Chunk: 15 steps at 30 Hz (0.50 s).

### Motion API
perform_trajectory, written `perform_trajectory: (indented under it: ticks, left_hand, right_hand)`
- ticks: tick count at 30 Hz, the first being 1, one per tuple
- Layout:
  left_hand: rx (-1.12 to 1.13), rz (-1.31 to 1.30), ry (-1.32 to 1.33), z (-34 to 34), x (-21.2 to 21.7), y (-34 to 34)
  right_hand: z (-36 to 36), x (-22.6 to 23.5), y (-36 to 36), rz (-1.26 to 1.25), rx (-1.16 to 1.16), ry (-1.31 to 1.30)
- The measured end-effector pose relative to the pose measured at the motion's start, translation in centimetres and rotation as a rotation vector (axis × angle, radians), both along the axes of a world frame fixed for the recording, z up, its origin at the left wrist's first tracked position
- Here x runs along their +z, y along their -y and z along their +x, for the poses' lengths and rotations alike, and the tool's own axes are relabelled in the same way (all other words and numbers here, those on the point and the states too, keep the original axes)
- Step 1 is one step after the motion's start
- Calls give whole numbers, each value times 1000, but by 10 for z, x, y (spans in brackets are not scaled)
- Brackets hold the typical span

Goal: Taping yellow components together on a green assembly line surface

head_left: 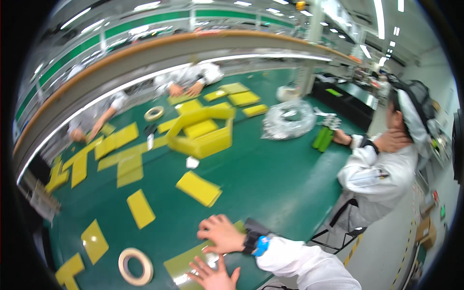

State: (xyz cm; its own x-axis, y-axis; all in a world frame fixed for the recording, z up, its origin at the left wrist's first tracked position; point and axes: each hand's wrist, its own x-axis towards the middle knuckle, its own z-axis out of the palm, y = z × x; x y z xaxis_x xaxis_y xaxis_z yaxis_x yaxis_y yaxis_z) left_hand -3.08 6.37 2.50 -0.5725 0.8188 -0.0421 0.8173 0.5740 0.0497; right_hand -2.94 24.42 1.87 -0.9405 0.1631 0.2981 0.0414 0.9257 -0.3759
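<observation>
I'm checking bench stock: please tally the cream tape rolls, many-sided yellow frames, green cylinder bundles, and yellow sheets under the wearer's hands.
Cream tape rolls: 2
Many-sided yellow frame: 1
Green cylinder bundle: 1
Yellow sheet under left hand and right hand: 1
Total: 5

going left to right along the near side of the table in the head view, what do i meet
Yellow T-shaped piece → yellow rectangular sheet → pale tape roll → left hand → blue-and-black wristband → white sleeve.
</observation>
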Motion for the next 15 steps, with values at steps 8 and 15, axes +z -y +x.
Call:
perform_trajectory:
  ticks: [8, 15]
  left_hand:
    - [-20, -3, -58, 1, 8, -1]
    - [-26, -26, -108, 0, 2, -1]
  right_hand:
    - [-10, -20, 11, -90, -54, -156]
    - [-6, -16, 5, -79, 130, -117]
